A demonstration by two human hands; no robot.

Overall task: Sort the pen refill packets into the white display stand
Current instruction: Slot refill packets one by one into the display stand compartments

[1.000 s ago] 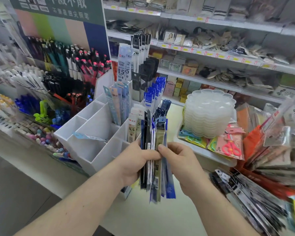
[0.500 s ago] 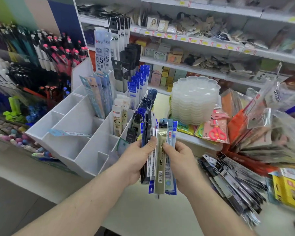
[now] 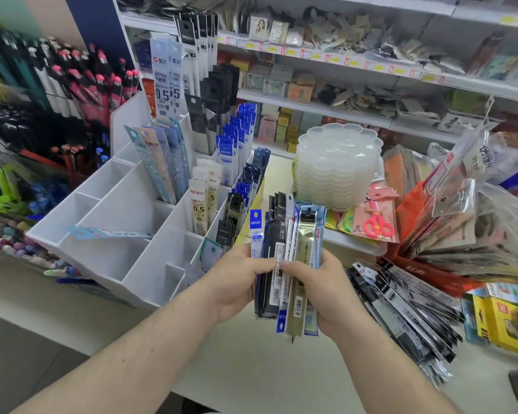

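Both hands hold one upright bundle of pen refill packets [image 3: 287, 252] in front of me. My left hand [image 3: 237, 279] grips its left side, thumb across the dark packets. My right hand [image 3: 320, 291] grips the right side, thumb on the gold packet [image 3: 301, 264]. The white display stand [image 3: 117, 204] sits just left of the bundle. Its rear and right compartments hold upright refill packets [image 3: 165, 162]; one packet [image 3: 111, 233] lies flat across the front left dividers.
A stack of clear scalloped dishes [image 3: 338, 165] stands behind the bundle, with pink scissors packs [image 3: 374, 222] beside it. A loose pile of refill packets [image 3: 407, 309] lies on the counter at right. Pen racks [image 3: 57, 94] fill the left; shelves run behind.
The view swung right and closer. My hands fanned the bundle and the gold packet rose to the right of the stack, with my thumbs now meeting on its front.
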